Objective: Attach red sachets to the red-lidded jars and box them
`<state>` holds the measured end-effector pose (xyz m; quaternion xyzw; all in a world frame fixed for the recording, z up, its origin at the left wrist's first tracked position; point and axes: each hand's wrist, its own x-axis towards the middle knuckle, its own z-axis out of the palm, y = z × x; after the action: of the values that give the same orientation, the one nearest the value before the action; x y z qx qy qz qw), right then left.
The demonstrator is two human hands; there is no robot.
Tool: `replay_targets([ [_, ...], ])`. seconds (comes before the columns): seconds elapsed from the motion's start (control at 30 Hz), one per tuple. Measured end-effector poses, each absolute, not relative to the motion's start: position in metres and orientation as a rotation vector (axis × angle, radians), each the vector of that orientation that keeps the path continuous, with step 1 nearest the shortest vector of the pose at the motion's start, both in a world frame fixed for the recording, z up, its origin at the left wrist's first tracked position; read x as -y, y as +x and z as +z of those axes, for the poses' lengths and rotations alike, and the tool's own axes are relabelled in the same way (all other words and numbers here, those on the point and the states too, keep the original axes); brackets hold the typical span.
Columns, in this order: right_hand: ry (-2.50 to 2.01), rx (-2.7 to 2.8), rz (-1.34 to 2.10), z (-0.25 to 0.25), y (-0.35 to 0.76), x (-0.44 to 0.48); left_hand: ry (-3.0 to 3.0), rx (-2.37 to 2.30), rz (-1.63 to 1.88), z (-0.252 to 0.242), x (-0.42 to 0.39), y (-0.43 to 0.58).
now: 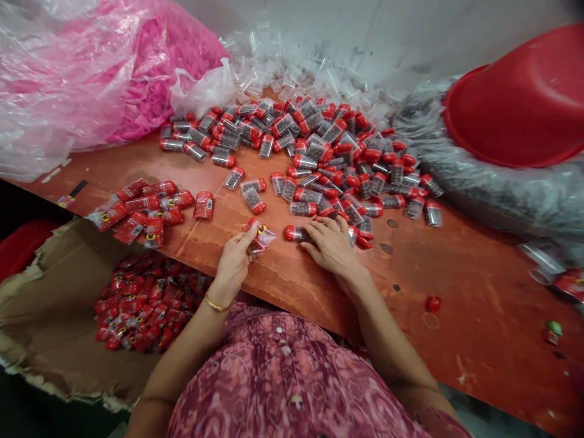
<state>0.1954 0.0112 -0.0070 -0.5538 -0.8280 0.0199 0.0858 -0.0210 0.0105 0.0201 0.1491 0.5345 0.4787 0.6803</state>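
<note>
My left hand [236, 258] pinches a small red printed plastic sleeve [261, 234] with a clear end, just above the table's front edge. My right hand [332, 244] lies palm down with its fingers curled over a red-capped clear tube [295, 233] with dark contents; its fingertips are partly hidden among other tubes. Beyond both hands spreads a heap of similar red-capped tubes [314, 149]. Left of my left hand lies a group of red-wrapped tubes [148, 207], with a single wrapped tube [203, 205] beside them.
A cardboard box [41, 331] below the table's left edge holds many red-wrapped pieces [146, 304]. Pink pieces fill a clear bag [114, 67] at the back left. Loose clear tubes [292, 67] lie behind the heap. A red tub [520, 103] rests on a plastic bag [493, 188] at right.
</note>
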Motion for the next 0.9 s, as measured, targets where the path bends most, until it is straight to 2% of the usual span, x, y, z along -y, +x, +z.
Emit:
replay_targets([
  [0.3, -1.675, 2.417, -0.050, -0.012, 0.181, -0.001, 0.296, -1.197, 1.057, 0.020, -0.008, -0.020],
  [0.43, -1.649, 2.378, 0.015, -0.011, 0.181, 0.001, 0.298, -1.199, 1.062, 0.021, -0.006, -0.018],
  [0.53, -1.583, 2.288, 0.268, -0.007, 0.181, 0.007, 0.311, -1.208, 1.067, 0.021, -0.006, -0.017],
  [0.77, -1.306, 1.662, 1.169, 0.014, 0.168, 0.037, 0.370, -1.244, 1.084, 0.024, -0.005, -0.015],
  [0.9, -1.326, 1.431, 1.416, 0.024, 0.160, 0.043, 0.438, -1.228, 1.066, 0.027, -0.001, -0.012],
])
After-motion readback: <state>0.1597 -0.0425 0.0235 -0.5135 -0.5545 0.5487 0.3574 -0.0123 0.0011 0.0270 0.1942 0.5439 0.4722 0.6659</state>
